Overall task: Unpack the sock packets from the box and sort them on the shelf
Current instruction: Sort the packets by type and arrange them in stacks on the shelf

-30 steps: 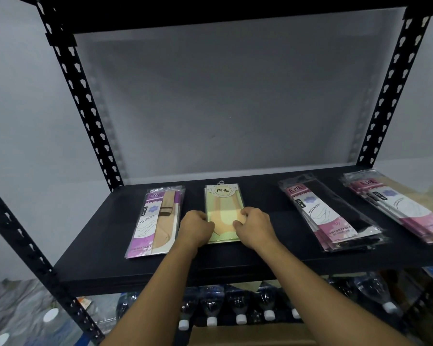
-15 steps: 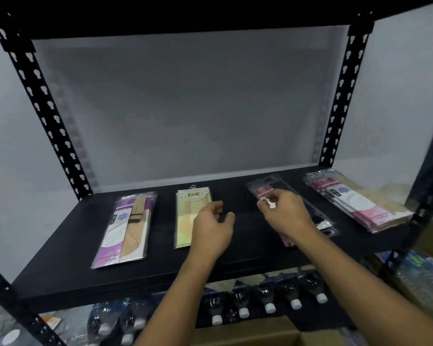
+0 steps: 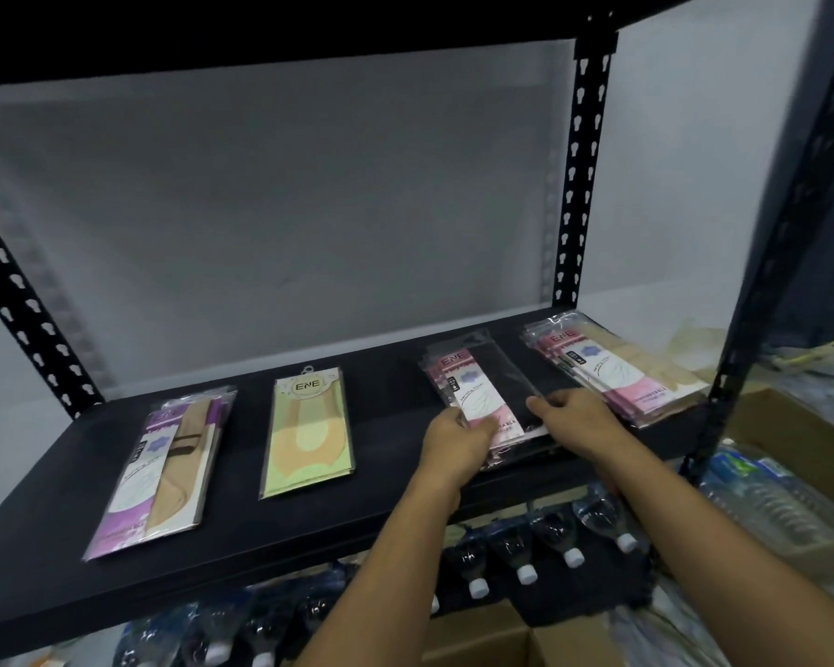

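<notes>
Four groups of sock packets lie on the black shelf [image 3: 44,551]. A purple packet with beige socks [image 3: 164,464] is at the left, a green packet [image 3: 309,435] beside it. Right of centre is a small pile of pink packets with black socks [image 3: 477,392]. My left hand [image 3: 458,440] grips the pile's near left edge, and my right hand [image 3: 574,416] grips its near right edge. At the far right lies a stack of pink packets with beige socks [image 3: 612,373]. The box is only partly visible at the bottom.
A black perforated upright [image 3: 583,161] stands at the back right, another upright [image 3: 761,262] at the front right. Water bottles [image 3: 526,546] lie under the shelf. Cardboard boxes [image 3: 516,642] sit below, more bottled water [image 3: 766,498] at the right.
Both hands left the green packet and moved right onto the pink pile with black socks. The view has swung to the right.
</notes>
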{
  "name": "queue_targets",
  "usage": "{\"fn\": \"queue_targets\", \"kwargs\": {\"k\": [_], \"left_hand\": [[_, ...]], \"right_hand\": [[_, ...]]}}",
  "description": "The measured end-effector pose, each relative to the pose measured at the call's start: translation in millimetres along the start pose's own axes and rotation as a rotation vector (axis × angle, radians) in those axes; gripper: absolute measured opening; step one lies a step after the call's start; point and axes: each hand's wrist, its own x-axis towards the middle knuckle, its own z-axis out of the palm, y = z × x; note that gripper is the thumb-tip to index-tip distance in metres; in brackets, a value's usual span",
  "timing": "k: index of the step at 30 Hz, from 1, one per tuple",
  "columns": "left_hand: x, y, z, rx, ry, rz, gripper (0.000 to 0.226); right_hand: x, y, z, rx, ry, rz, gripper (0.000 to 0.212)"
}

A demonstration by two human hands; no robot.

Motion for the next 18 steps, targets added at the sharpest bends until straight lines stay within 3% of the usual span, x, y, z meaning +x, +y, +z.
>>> {"fn": "queue_targets", "kwargs": {"k": [5, 18], "left_hand": [[2.9, -1.6, -0.3, -0.015, -0.018, -0.003, 0.012], [5.3, -5.1, -15.5, -0.105, 0.085, -0.010, 0.013]], "right_hand": [[0.0, 2.4, 1.6, 0.055, -0.018, -0.017, 0.023], [-1.2, -7.4, 23.0, 0.110, -0.062, -0.061, 0.031]]}}
